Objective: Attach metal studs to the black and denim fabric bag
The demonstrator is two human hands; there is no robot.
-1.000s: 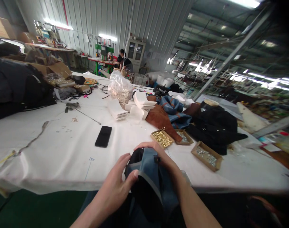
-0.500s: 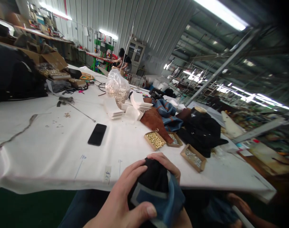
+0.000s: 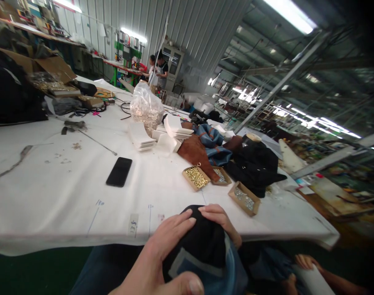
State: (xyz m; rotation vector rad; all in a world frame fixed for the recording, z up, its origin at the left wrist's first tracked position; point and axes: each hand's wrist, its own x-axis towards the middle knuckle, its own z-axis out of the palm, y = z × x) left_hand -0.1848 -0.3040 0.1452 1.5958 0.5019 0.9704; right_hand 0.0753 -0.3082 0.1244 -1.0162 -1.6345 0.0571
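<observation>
A soft black and blue bag-like piece is bunched at the table's near edge, black cloth on top and a blue, leather-like side with a grey-edged patch below. My left hand grips its left side, fingers over the top and thumb across the blue part. On the far right side my right hand curls its fingertips over the black cloth; the rest of that hand is hidden behind the piece. Beyond it lie small boxes of gold-coloured hardware and silver-coloured hardware.
A black phone lies on the white-covered table. Farther back are stacked white pieces, a clear bag of small parts, brown material and black cloth. At lower right, another person's hands hold a pale flat piece.
The view has shifted slightly. My right fingers have drawn back from the left hand, showing more black cloth on top. Across the room, a second person now shows beside the first.
</observation>
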